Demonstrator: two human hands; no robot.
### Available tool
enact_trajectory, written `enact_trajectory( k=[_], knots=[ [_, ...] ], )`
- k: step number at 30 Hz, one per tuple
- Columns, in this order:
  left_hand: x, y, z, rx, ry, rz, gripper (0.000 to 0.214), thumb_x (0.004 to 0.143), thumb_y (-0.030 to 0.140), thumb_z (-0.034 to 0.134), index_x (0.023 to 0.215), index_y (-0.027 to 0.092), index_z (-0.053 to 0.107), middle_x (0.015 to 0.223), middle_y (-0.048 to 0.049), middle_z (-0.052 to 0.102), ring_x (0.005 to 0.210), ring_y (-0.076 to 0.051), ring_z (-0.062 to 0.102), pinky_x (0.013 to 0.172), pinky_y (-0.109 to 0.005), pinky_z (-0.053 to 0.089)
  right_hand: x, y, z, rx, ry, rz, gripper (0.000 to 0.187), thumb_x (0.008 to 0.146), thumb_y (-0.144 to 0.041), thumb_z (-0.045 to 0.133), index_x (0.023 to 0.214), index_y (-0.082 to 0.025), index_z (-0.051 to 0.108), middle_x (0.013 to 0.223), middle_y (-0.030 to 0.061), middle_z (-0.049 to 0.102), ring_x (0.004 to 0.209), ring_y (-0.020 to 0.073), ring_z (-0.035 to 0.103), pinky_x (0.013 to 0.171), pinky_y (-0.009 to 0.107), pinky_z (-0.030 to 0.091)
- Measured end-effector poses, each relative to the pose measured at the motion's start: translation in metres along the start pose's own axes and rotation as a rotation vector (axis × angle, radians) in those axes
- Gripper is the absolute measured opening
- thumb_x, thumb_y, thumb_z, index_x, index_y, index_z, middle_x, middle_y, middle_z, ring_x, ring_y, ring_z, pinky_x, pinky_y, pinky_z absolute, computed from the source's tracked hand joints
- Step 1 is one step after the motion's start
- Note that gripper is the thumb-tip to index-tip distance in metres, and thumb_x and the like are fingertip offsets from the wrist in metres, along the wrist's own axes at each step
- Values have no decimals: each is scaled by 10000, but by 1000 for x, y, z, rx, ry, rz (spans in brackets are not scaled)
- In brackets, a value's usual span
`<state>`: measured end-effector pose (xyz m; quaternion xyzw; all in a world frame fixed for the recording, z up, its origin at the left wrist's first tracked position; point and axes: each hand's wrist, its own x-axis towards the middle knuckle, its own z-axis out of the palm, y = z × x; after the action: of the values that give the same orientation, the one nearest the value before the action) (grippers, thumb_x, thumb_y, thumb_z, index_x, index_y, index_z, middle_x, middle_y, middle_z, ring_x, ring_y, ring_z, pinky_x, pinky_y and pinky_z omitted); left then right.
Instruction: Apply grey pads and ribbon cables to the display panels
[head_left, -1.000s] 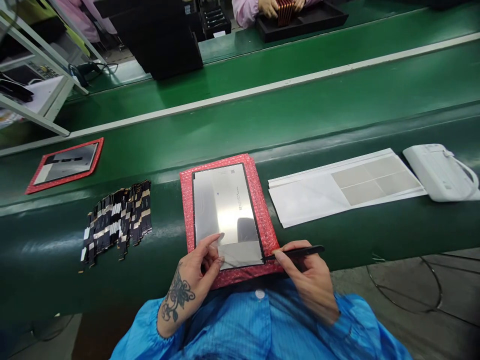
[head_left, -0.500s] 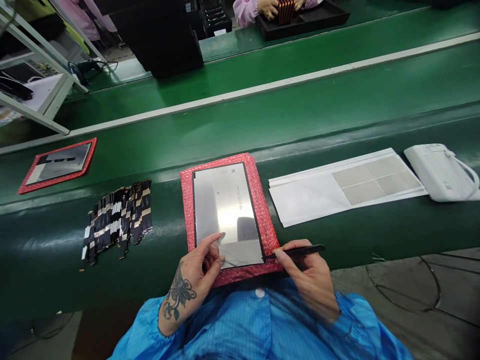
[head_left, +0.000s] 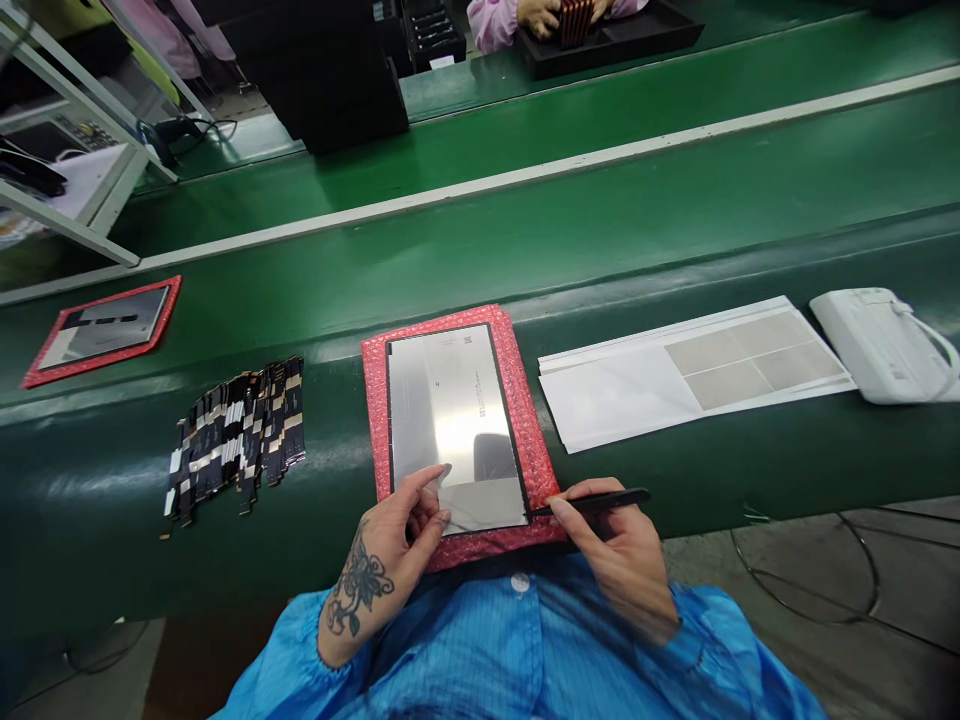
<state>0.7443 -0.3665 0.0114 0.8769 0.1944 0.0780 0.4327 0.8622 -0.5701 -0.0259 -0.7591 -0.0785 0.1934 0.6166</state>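
A silver display panel (head_left: 450,420) with a black border lies on a red bubble-wrap sheet (head_left: 525,400) at the near edge of the green bench. My left hand (head_left: 394,550) rests on the panel's near left corner, fingertips pinched on a grey film there. My right hand (head_left: 622,555) grips black tweezers (head_left: 600,500), whose tip touches the panel's near right corner.
A pile of black flex cables (head_left: 236,440) lies left of the panel. White film sheets (head_left: 690,370) and a white device (head_left: 885,345) sit to the right. A second panel on red wrap (head_left: 101,328) lies on the conveyor belt at far left. Another person's hands (head_left: 540,15) work at a black tray (head_left: 637,35) across the line.
The second panel on red wrap has slid left along the conveyor belt. My hands and the near panel have hardly moved.
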Motion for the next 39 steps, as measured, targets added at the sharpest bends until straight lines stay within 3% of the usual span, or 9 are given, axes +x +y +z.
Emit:
enact_trajectory(
  k=[16,23,34,39],
  knots=[
    [-5,1,5,64,8,-32,327,881,233,518,1189,193,620,703,27,626,540,-88,560,555,-185,509,1,-2,0,-26,5,0,248,772,-459,728,772,-218,667,692,13,673,615,196,645,561,295,548],
    [-12,-11,13,209,83,95,354,900,209,514,1244,210,595,746,22,637,582,-101,581,639,-204,539,0,1,-1,-32,13,-19,236,772,-452,733,780,-225,670,704,6,677,622,191,651,563,287,552],
    [-11,-14,14,289,30,110,355,920,243,466,1246,214,603,748,7,626,619,-122,592,679,-225,544,0,2,-1,-57,14,-23,225,780,-450,726,780,-231,675,712,4,679,640,195,651,583,296,552],
    [-12,-11,15,360,-20,49,366,943,287,456,1286,223,568,750,19,616,591,-115,573,687,-219,532,0,1,-1,-54,11,-34,222,782,-446,723,781,-230,674,723,6,677,654,190,652,590,286,549]
  ],
)
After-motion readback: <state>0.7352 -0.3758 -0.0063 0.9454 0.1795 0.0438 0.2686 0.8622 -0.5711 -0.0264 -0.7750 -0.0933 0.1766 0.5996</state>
